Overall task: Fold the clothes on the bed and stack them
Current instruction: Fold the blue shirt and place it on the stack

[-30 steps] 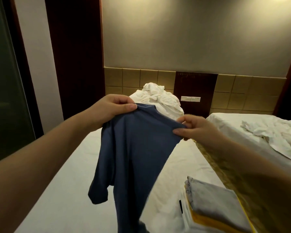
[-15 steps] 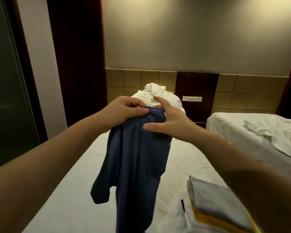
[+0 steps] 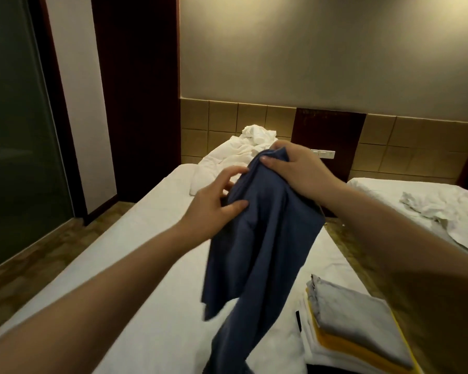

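A dark blue shirt (image 3: 262,247) hangs in the air above the white bed (image 3: 135,247), its lower end trailing out of view at the bottom. My right hand (image 3: 292,168) pinches the bunched top of the shirt from above. My left hand (image 3: 214,206) is just left of the cloth, lower down, fingers spread and touching the fabric without a clear grip. A stack of folded clothes (image 3: 357,327) lies on the bed at the lower right: grey on top, yellow beneath, white under that.
Crumpled white bedding (image 3: 235,155) is heaped at the head of the bed. A second bed (image 3: 389,195) with rumpled white sheets (image 3: 449,211) stands to the right across a narrow floor gap. A glass panel (image 3: 14,147) and dark wall panels are on the left.
The right hand has taken over the shirt's top, which was in the left hand. The left hand let go and dropped lower on the left side of the cloth. The shirt shifted right.
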### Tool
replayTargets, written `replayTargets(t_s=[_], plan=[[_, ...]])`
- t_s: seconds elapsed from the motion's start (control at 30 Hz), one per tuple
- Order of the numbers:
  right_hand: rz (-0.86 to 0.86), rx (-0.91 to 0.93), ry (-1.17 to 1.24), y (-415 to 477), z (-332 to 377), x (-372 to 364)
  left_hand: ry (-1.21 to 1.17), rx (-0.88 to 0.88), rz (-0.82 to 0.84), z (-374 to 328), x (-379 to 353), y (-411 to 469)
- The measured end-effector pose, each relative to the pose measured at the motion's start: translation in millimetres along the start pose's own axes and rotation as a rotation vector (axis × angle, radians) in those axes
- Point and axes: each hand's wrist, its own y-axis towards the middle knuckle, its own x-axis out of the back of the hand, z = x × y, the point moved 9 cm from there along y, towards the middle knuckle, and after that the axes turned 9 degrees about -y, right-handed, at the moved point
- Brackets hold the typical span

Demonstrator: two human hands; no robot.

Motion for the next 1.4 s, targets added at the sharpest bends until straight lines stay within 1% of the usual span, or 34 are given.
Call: replayTargets(t_s=[0.07,0.13,0.27,0.33,0.47,0.53,0.63,0.7,0.73,0.8,0.87,0.93,1.0,1.07,1.1,1.17,1.2,1.23,1.33,1.37,1.4], plan=[[0.012,0.028,-0.092,1,2,2,-0.064,0.013,-0.062,11,-8,-7],[0.006,0.027,-0.116,1,1,4,-0.135,0.057,-0.104,22,-16,-11],[-0.018,-0.008,-0.128,0,-7,11,-0.246,0.155,-0.113,40,-34,-21],[-0.029,-0.027,-0.144,0,-12,16,-0.305,0.231,-0.120,52,-41,-27],[-0.113,-0.079,-0.092,-1,-27,33,-0.263,0.379,-0.136,79,-45,-42],[-0.097,-0.096,-0.105,-3,-34,36,-0.299,0.420,-0.151,90,-42,-44],[-0.040,-0.160,-0.186,-11,-54,38,-0.449,0.434,-0.237,93,-20,-39],[0.034,-0.245,-0.234,-21,-73,36,-0.526,0.414,-0.214,84,-2,-30],[0.092,-0.294,-0.219,-26,-83,33,-0.519,0.409,-0.156,77,6,-25],[0.204,-0.384,-0.094,-37,-97,21,-0.417,0.434,0.001,63,16,-18],[0.301,-0.429,0.069,-44,-100,8,-0.257,0.460,0.088,54,26,-11],[0.454,-0.438,0.229,-54,-93,-7,-0.126,0.455,0.079,45,37,-2],[0.682,-0.453,0.308,-70,-83,-25,-0.045,0.425,0.035,37,47,5],[0.841,-0.445,0.238,-85,-77,-38,-0.027,0.396,0.007,30,54,7],[0.865,-0.437,0.160,-89,-78,-43,-0.042,0.385,-0.002,27,57,6],[0.807,-0.423,0.022,-88,-81,-43,-0.128,0.354,-0.016,21,63,3],[0.735,-0.424,0.029,-83,-83,-41,-0.183,0.335,-0.030,18,67,2],[0.634,-0.442,0.128,-78,-84,-38,-0.236,0.315,-0.055,16,74,2],[0.303,-0.468,0.631,-65,-76,-26,-0.347,0.265,-0.123,11,96,6],[0.231,-0.457,0.714,-61,-72,-23,-0.361,0.254,-0.122,9,100,8],[0.188,-0.446,0.743,-59,-66,-22,-0.363,0.249,-0.115,7,102,10]])
